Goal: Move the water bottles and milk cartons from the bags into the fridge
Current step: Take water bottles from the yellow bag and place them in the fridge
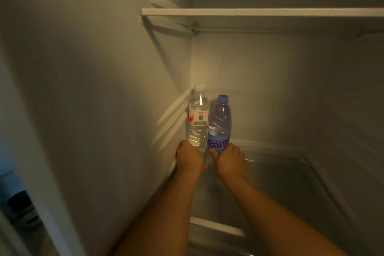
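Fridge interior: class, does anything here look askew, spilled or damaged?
Nothing stands out. The clear bottle and the blue bottle stand upright, capped, side by side in the back left corner, the left hand and right hand gripping their bases.

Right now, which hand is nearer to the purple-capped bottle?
Right. The right hand grips the purple-capped bottle at its base. The left hand is just to that bottle's left, gripping the base of the white-capped bottle beside it.
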The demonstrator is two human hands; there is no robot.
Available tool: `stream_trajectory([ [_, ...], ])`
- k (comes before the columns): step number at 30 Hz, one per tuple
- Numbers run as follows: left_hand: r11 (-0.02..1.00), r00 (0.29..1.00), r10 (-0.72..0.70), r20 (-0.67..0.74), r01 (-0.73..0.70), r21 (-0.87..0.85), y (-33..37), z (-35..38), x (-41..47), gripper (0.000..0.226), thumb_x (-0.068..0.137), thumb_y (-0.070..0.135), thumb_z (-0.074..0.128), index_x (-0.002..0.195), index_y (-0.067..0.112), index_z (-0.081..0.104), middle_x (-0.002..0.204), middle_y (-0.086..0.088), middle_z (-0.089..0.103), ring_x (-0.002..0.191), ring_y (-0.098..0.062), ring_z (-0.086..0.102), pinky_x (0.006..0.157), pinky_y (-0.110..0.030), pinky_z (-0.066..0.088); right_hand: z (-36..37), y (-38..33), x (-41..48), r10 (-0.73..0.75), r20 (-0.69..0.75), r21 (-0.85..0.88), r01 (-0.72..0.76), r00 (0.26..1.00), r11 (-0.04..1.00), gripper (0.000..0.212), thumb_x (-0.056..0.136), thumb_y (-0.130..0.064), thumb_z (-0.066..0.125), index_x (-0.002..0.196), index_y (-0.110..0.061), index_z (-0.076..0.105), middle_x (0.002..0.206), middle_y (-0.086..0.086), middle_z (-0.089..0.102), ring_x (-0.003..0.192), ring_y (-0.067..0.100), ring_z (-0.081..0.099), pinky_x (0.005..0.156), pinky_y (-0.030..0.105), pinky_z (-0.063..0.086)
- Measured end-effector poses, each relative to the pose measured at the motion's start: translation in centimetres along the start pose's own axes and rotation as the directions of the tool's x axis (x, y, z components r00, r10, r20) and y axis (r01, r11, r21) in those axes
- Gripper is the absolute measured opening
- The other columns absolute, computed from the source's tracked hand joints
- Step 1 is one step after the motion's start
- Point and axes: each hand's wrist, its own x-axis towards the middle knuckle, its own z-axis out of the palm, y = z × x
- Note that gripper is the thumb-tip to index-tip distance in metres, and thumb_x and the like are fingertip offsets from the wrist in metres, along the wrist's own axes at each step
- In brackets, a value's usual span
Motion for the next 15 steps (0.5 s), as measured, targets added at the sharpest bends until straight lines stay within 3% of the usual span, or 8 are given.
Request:
stream_trajectory([
  [3,0.999,1.0,0.008,0.026,-0.007,-0.053,-0.3,-0.5,-0.5,0.048,0.062,0.001,0.084,0.103,0.002,0.059,0.098,-0.017,0.071,0.08,-0.036,0.072,0.062,-0.039,0.061,-1.0,0.4,-0.1,-0.014,0.072,0.06,0.01,0.997,0.998,0.067,0.091,-0.058,0.053,0.138,-0.013,0.039,0.135,0.011,0.049,0.124,0.03,0.047,0.1,0.04,0.04],
  [5,0.997,0.999,0.032,0.041,-0.029,-0.077,-0.9,-0.7,-0.8,0.026,0.071,0.006,0.076,0.093,0.005,0.063,0.094,-0.017,0.072,0.079,-0.034,0.072,0.066,-0.037,0.06,-1.8,0.7,-0.3,-0.032,0.125,0.099,0.019,0.992,0.995,0.064,0.089,-0.055,0.058,0.136,-0.014,0.041,0.133,0.012,0.051,0.122,0.032,0.049,0.098,0.041,0.042],
  [8,0.98,0.99,0.134,0.047,-0.126,-0.156,-1.7,-1.4,-2.6,0.002,0.076,0.019,0.06,0.076,0.018,0.058,0.087,-0.017,0.07,0.078,-0.034,0.071,0.071,-0.05,0.06,-2.3,1.6,-1.0,-0.103,0.196,0.23,0.056,0.975,0.972,0.065,0.083,-0.061,0.054,0.134,-0.021,0.048,0.129,0.01,0.059,0.116,0.032,0.057,0.096,0.043,0.048],
  [11,0.948,0.945,0.316,0.08,-0.31,-0.074,-2.3,-3.5,-6.9,0.004,0.089,0.018,0.061,0.091,0.022,0.06,0.1,-0.01,0.068,0.093,-0.028,0.065,0.082,-0.035,0.053,-1.4,3.6,-1.5,-0.18,0.238,0.325,0.096,0.954,0.941,0.082,0.069,-0.073,0.038,0.138,-0.029,0.046,0.135,0.004,0.058,0.122,0.029,0.056,0.101,0.048,0.046],
  [15,0.797,0.802,0.591,-0.084,-0.565,0.212,-4.7,-6.2,-11.4,0.027,0.088,0.024,0.061,0.114,0.016,0.065,0.114,-0.008,0.064,0.108,-0.025,0.056,0.096,-0.04,0.047,-3.7,3.4,-5.2,-0.201,0.277,0.284,0.12,0.94,0.951,0.085,0.074,-0.073,0.037,0.149,-0.033,0.033,0.149,0.002,0.045,0.134,0.03,0.045,0.109,0.051,0.038],
])
